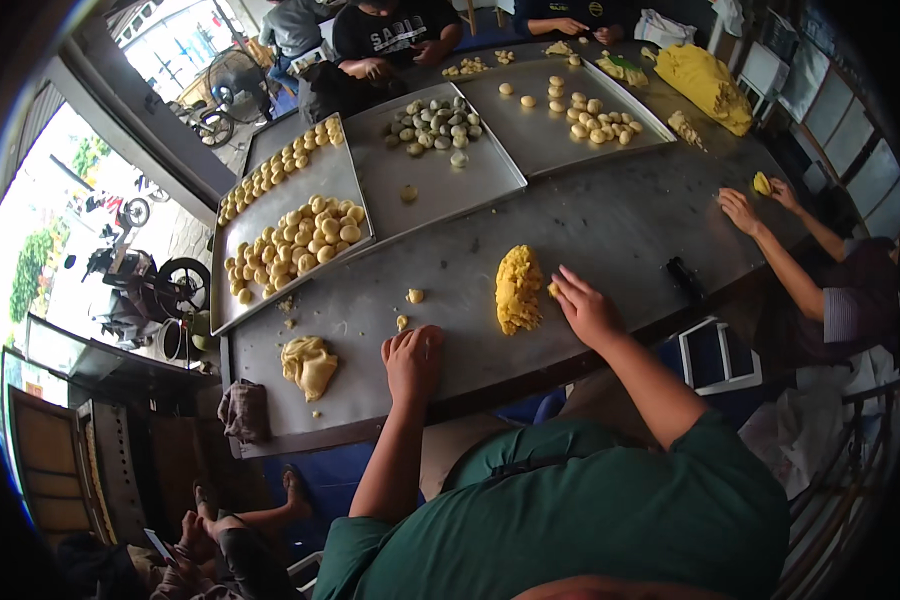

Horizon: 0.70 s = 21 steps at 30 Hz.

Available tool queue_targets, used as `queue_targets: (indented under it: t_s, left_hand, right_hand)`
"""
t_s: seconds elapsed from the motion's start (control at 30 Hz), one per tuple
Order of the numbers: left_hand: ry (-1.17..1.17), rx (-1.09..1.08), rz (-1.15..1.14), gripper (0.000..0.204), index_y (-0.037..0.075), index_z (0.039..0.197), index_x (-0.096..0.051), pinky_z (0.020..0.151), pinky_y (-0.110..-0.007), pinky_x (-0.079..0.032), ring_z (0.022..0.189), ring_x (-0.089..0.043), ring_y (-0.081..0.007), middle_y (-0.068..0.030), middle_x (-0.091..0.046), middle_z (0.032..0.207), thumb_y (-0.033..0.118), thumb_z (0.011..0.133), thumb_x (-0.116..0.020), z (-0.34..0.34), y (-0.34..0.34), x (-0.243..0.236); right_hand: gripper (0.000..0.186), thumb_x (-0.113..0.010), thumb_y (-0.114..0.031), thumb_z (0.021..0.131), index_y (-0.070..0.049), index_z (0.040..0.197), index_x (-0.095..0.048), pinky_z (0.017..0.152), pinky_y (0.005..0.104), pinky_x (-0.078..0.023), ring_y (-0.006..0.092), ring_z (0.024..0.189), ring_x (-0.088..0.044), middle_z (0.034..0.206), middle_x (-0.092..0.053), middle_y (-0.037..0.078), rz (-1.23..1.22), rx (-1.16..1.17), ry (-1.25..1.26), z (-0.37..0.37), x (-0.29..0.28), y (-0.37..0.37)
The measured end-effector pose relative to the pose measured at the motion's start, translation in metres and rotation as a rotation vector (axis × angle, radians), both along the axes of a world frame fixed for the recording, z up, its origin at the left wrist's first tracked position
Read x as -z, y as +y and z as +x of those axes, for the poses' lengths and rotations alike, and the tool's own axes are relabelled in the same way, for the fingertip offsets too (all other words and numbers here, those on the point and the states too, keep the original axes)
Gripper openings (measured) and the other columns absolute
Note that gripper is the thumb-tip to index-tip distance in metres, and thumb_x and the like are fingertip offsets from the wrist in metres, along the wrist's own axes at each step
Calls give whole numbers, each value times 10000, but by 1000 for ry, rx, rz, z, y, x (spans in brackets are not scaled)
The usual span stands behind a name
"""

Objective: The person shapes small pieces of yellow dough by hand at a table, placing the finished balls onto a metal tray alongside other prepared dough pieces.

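My left hand [412, 366] is palm down at the table's near edge, its fingers curled and pressed together; whatever lies under it is hidden. Just beyond its fingertips are a small scrap of dough [402, 322] and a small pale dough piece [415, 296]. My right hand [589, 312] pinches a small piece of yellow filling [553, 289] at its fingertips. Beside it, on its left, sits a long crumbly mound of yellow filling [518, 288]. A smooth lump of pale dough [310, 367] rests on the table left of my left hand.
Metal trays hold pale dough balls [310, 235], greenish balls [435, 125] and more pale balls [600, 122]. A dark cloth [244, 411] lies at the left corner. Co-workers sit at the far side; at right, a co-worker's hand [740, 211] works near a yellow piece. A big yellow mass [705, 85] stands far right.
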State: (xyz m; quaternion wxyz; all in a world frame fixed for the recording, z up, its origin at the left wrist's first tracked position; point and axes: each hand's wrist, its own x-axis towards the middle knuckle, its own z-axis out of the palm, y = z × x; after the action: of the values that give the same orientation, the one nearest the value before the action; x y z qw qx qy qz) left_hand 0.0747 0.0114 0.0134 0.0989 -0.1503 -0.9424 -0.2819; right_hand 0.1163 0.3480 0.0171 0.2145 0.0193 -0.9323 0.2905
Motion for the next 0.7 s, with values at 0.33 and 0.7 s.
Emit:
queue_targets:
  t_s: [0.33,0.7]
  left_hand:
    - [61,-29,-10,211,160,1125,-729,1052,-420,-392,1133,-640,-250,-34,-736,1115,263,943,-701,1,11,-12]
    - [99,-19,-68,221,167,1129,-717,1102,-441,-368,1171,-626,-253,-40,-718,1148,276,938,-700,1,10,1]
  right_hand:
    - [171,-620,-84,954,-43,1067,-743,907,470,-553,349,1009,-682,1070,-724,98,-6,68,-133,-55,-11,-15]
    - [306,-671,-112,933,-16,1223,-681,1018,445,-533,359,1251,-620,1297,-671,161,123,-180,-101,5,25,12]
